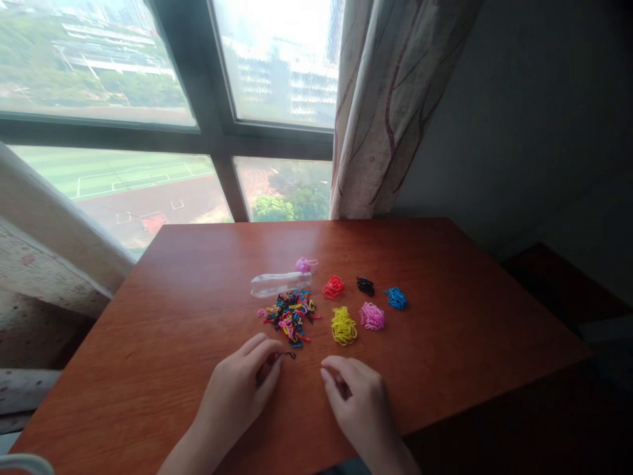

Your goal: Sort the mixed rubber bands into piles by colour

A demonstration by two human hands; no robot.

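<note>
My left hand (pixel 244 379) pinches a small black band (pixel 291 355) between thumb and forefinger, just in front of a mixed heap of coloured bands (pixel 291 315). To its right, my right hand (pixel 353 392) rests low over the table with thumb and fingertips close together; whether anything is between them is too small to tell. Beyond it are a yellow pile (pixel 343 326) and a pink pile (pixel 372 316). Farther back sit a red pile (pixel 333 287), a black pile (pixel 365 285) and a blue pile (pixel 396 298) of bands.
A clear plastic bottle (pixel 279 284) lies behind the mixed heap, with a pink cap (pixel 303 264) by its right end. The wooden table (pixel 208 264) stands against a window with curtains (pixel 380 105). A pale round rim (pixel 27 462) shows at the bottom left.
</note>
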